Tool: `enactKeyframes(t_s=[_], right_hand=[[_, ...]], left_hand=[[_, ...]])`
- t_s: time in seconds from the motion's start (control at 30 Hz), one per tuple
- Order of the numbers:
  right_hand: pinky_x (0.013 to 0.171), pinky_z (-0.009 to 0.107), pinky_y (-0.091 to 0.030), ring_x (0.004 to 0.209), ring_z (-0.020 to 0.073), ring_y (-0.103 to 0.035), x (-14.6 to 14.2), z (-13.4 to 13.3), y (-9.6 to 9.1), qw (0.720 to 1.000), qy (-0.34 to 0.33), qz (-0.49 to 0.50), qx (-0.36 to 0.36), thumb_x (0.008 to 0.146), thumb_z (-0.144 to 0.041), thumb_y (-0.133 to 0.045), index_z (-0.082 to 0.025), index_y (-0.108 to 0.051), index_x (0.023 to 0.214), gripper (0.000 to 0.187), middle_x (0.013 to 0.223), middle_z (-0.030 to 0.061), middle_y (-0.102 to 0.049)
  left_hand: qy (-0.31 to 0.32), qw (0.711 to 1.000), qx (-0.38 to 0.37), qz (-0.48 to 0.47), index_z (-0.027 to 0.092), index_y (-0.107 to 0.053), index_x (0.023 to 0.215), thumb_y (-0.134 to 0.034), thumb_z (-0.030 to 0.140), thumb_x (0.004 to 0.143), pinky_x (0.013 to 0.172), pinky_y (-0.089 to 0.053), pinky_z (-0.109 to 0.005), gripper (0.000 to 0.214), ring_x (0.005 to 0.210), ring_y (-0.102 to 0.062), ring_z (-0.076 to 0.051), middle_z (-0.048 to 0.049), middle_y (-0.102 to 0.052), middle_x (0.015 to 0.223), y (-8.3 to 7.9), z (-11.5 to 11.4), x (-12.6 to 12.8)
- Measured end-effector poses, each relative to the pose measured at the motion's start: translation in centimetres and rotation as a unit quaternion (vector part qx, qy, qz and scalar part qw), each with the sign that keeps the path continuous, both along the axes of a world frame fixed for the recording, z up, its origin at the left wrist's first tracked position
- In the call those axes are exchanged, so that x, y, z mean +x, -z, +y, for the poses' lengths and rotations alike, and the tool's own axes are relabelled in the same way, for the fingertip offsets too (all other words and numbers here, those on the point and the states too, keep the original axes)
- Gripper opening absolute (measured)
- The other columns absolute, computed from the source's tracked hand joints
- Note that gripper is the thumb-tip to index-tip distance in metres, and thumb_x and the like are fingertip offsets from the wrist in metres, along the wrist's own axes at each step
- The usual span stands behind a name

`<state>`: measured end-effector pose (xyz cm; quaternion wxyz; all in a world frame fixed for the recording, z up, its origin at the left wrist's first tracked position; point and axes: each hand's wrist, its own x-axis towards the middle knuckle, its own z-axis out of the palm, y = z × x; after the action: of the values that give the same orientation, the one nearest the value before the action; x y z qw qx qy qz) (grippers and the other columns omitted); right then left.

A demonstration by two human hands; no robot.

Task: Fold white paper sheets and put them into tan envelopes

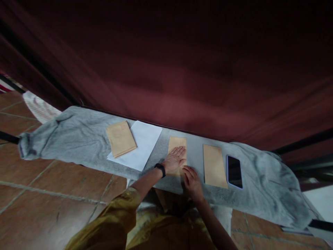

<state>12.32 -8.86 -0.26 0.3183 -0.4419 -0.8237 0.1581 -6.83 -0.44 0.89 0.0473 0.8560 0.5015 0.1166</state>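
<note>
A tan envelope (pixel 177 142) lies on a grey cloth-covered bench (pixel 78 139). My left hand (pixel 174 159), with a black band on its wrist, rests flat and open on this envelope, fingers stretched forward. My right hand (pixel 191 181) sits just right of it at the envelope's near corner, fingers curled down against the cloth; whether they pinch the envelope's edge I cannot make out. A second tan envelope (pixel 214 165) lies to the right, untouched.
A stack of tan envelopes (pixel 121 138) lies on white paper sheets (pixel 144 146) at the left. A dark phone (pixel 234 171) lies at the right. A dark red curtain (pixel 182 69) hangs behind the bench. Tiled floor (pixel 52 187) lies below.
</note>
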Motion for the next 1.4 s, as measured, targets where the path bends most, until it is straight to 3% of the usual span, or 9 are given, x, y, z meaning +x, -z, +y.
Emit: enactKeyframes(t_s=[0.23,0.37,0.47,0.57,0.63,0.8,0.97,1.2,1.4], right_hand=[[0.104,0.044,-0.052,0.116,0.0232,-0.064,0.6,0.5,0.4,0.991,0.061,0.098,-0.073,0.102,-0.03,-0.038,-0.023,-0.064,0.123,0.034,0.122,0.0107,-0.069],[0.11,0.045,-0.048,0.126,0.022,-0.06,-0.3,2.5,-0.2,0.992,-0.005,0.08,-0.102,0.103,-0.034,-0.036,-0.025,-0.06,0.132,0.039,0.135,0.0096,-0.065],[0.117,0.045,-0.042,0.136,0.0209,-0.052,-2.0,4.9,-0.6,0.993,-0.078,0.005,-0.09,0.105,-0.036,-0.034,-0.024,-0.056,0.14,0.044,0.146,0.0088,-0.058],[0.123,0.047,-0.031,0.145,0.0209,-0.042,-3.7,7.4,-1.0,0.98,-0.154,-0.112,-0.049,0.106,-0.034,-0.03,-0.022,-0.055,0.144,0.047,0.155,0.0081,-0.049],[0.124,0.047,-0.027,0.148,0.0208,-0.036,-4.6,8.9,-1.3,0.97,-0.166,-0.173,-0.029,0.107,-0.033,-0.029,-0.022,-0.052,0.146,0.047,0.159,0.0069,-0.043],[0.125,0.047,-0.023,0.152,0.0218,-0.029,-6.2,11.9,-1.5,0.962,-0.137,-0.235,0.0,0.106,-0.032,-0.032,-0.022,-0.041,0.154,0.05,0.165,0.0061,-0.032],[0.126,0.05,-0.017,0.154,0.0243,-0.022,-7.4,14.1,-1.1,0.963,-0.085,-0.254,-0.001,0.105,-0.033,-0.032,-0.02,-0.032,0.158,0.054,0.167,0.0073,-0.026],[0.123,0.051,-0.018,0.151,0.0289,-0.027,-8.5,15.9,-0.8,0.965,0.012,-0.262,-0.017,0.105,-0.039,-0.032,-0.015,-0.036,0.156,0.056,0.165,0.0132,-0.031],[0.12,0.044,-0.024,0.141,0.0243,-0.041,-7.8,17.7,-1.6,0.967,0.014,-0.253,-0.023,0.104,-0.028,-0.033,-0.019,-0.045,0.15,0.048,0.155,0.0105,-0.048]], left_hand=[[0.055,0.998,0.009,-0.009,0.012,-0.034,0.155,-0.034,0.042,0.105,0.126,-0.017,-0.041,0.058,0.153,-0.026,-0.021,-0.0131,-0.036,0.163,-0.1,-5.5,-0.2],[0.105,0.994,0.035,-0.019,0.012,-0.045,0.147,-0.044,0.046,0.102,0.126,-0.021,-0.041,0.056,0.149,-0.035,-0.023,-0.0139,-0.048,0.155,0.0,-8.2,-0.6],[0.126,0.991,0.044,-0.021,0.013,-0.056,0.136,-0.052,0.046,0.099,0.124,-0.027,-0.042,0.05,0.141,-0.047,-0.025,-0.0152,-0.061,0.14,-0.2,-9.2,-0.8],[0.144,0.988,0.037,-0.036,0.014,-0.06,0.131,-0.054,0.043,0.099,0.122,-0.031,-0.041,0.044,0.137,-0.051,-0.024,-0.0151,-0.064,0.136,-0.8,-9.5,-0.9],[0.151,0.987,0.019,-0.046,0.014,-0.057,0.136,-0.051,0.042,0.1,0.123,-0.029,-0.039,0.045,0.14,-0.048,-0.024,-0.0136,-0.061,0.142,-1.3,-9.6,-1.0],[0.148,0.986,-0.04,-0.066,0.017,-0.043,0.15,-0.043,0.041,0.104,0.126,-0.02,-0.037,0.053,0.149,-0.036,-0.021,-0.0092,-0.046,0.157,-2.0,-9.7,-1.2],[0.151,0.982,-0.061,-0.1,0.017,-0.04,0.153,-0.044,0.041,0.103,0.127,-0.02,-0.039,0.056,0.152,-0.029,-0.022,-0.0096,-0.039,0.162,-1.8,-9.8,-1.3],[0.143,0.98,-0.054,-0.126,0.02,-0.05,0.147,-0.049,0.035,0.102,0.125,-0.028,-0.042,0.048,0.146,-0.041,-0.022,-0.0094,-0.047,0.156,-1.7,-9.6,-1.7],[0.136,0.978,-0.037,-0.153,0.021,-0.06,0.135,-0.047,0.019,0.101,0.118,-0.043,-0.038,0.037,0.136,-0.054,-0.019,-0.0075,-0.063,0.141,-1.3,-9.0,-2.3]])
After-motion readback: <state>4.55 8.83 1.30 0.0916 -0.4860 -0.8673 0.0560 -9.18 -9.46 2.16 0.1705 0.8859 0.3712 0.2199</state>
